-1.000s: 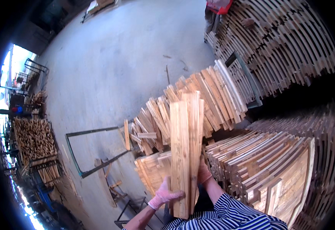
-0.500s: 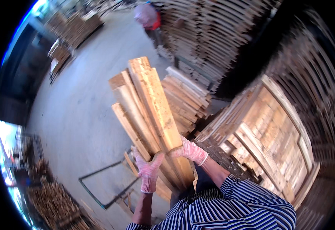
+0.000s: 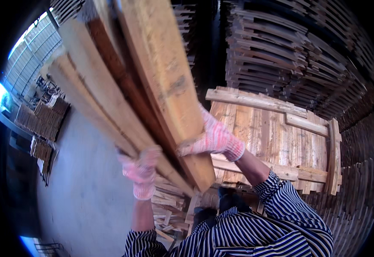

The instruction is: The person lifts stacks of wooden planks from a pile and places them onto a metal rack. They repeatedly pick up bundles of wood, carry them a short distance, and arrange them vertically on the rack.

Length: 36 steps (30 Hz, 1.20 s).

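Note:
Between my gloved hands is a bundle of long wooden boards (image 3: 165,81), tilted up with its far ends rising toward the upper left. My left hand (image 3: 141,168), in a pink and white knit glove, is closed on the bundle's left side, near the lower ends. On the right side my right hand (image 3: 216,138) grips the widest board, thumb across its face. The fingers beneath the boards are hidden. Several boards fan slightly apart, one of them darker brown. Just right of my right hand lies a stack of boards (image 3: 264,132) with loose planks along its edges.
Tall stacks of stickered lumber (image 3: 266,47) rise behind and to the right. Short wood pieces (image 3: 167,205) lie by my feet. More stacked wood (image 3: 43,118) stands at the far left on the grey concrete floor (image 3: 75,184). A dark doorway-like frame (image 3: 15,158) is at the left edge.
My view has turned to the right, bringing the board stack in front of me. The bundle has come up closer, still held in both hands. The other person is out of view.

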Each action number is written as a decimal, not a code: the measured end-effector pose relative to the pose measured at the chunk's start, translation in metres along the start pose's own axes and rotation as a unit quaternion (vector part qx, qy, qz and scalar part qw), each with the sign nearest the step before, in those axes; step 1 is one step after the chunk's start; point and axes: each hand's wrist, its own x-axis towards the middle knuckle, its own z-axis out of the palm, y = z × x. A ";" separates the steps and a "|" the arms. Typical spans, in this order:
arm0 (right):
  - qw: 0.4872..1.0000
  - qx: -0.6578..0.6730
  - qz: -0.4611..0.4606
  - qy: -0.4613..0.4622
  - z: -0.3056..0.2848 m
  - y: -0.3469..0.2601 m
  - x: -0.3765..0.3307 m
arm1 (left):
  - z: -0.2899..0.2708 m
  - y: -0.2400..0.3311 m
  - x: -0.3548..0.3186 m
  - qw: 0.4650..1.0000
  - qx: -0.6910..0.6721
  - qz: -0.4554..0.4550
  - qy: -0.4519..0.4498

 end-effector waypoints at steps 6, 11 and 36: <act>0.995 -0.024 -0.083 0.046 -0.116 -0.034 -0.005 | 0.134 0.153 0.080 0.925 -0.338 -0.102 -0.140; 0.993 -0.101 0.043 0.040 -0.197 0.033 -0.043 | 0.205 0.098 0.041 0.920 -0.248 0.000 -0.304; 0.842 0.132 0.267 0.451 -0.325 0.074 -0.310 | 0.394 0.186 -0.077 0.604 -0.325 -0.429 -0.588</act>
